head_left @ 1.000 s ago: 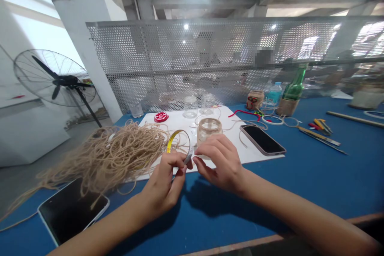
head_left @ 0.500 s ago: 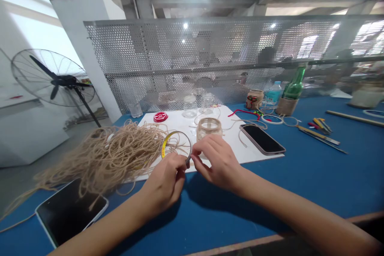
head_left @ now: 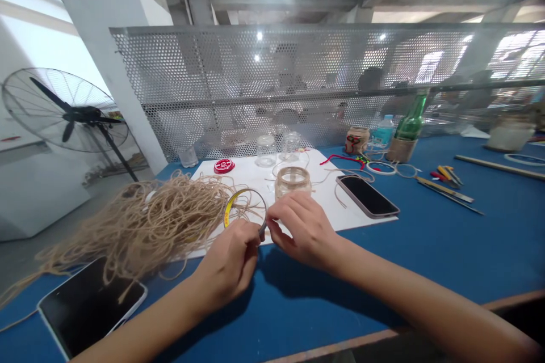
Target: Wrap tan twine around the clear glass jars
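Note:
My left hand [head_left: 234, 258] is closed on a thin, nearly used-up roll of tape [head_left: 229, 210], gripping its lower right part. The roll stands upright, with yellow and printing showing inside its ring. My right hand [head_left: 303, 227] has thumb and fingers pinched together against the roll's right edge. What lies between those fingertips is hidden. Just behind my right hand is a glass jar [head_left: 293, 181] with twine wound around its rim, its lower part covered by the hand. A big tangle of jute twine [head_left: 166, 215] lies left of the roll.
White paper [head_left: 323, 204] lies under the jar. A dark phone [head_left: 367, 197] is at right, a tablet [head_left: 85, 300] at lower left. Behind stand clear jars [head_left: 266, 152], a red lid [head_left: 223, 166] and a green bottle [head_left: 412, 119]. Scissors [head_left: 447, 190] lie far right.
The view has shifted slightly, so the scene sits a little further left. Both hands keep nearly the same pose at the roll of tape.

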The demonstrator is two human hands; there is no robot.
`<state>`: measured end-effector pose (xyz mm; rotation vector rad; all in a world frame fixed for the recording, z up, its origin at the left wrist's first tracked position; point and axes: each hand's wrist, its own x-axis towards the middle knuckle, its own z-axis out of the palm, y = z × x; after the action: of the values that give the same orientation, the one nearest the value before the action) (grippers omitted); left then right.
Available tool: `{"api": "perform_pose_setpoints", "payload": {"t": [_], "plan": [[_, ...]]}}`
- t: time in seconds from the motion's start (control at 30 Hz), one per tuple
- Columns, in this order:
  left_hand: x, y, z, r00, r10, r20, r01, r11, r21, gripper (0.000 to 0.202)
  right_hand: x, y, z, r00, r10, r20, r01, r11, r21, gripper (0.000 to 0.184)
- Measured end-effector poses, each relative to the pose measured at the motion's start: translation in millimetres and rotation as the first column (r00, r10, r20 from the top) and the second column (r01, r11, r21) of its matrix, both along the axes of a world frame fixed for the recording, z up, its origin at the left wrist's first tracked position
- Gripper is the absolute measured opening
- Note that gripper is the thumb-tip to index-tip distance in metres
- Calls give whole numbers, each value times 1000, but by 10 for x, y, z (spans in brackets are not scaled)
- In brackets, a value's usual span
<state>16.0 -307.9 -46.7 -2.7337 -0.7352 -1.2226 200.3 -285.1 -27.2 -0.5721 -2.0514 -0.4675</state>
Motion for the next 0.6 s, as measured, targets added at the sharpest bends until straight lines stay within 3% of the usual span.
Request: {"api": "perform_pose_setpoints", "payload": {"t": [0.23,0.37,0.43,0.5,0.53,0.6], "plan": [[-5,20,-13,999,38,5,-38,999,4,25,-4,15,-29,997,-52,53,51,999,10,9],[-29,44,-36,999,49,5,-49,999,25,27,118,0,201,998,-55,5,55,994,95,8],[-62,66,-22,998,64,14,-65,996,64,32,367,89,438,987,-65,-146,89,982,164,7],[-107,106,40,991,125,36,-128,987,99,39,791,297,668,913,-185,-364,259,951,166,9],[-133,138,92,983,178,54,-183,977,108,43,1057,444,746,842,-266,-469,355,928,110,11],[-189,239,225,952,301,60,-306,946,107,46,1639,790,773,721,-451,-526,469,877,-109,13]]}}
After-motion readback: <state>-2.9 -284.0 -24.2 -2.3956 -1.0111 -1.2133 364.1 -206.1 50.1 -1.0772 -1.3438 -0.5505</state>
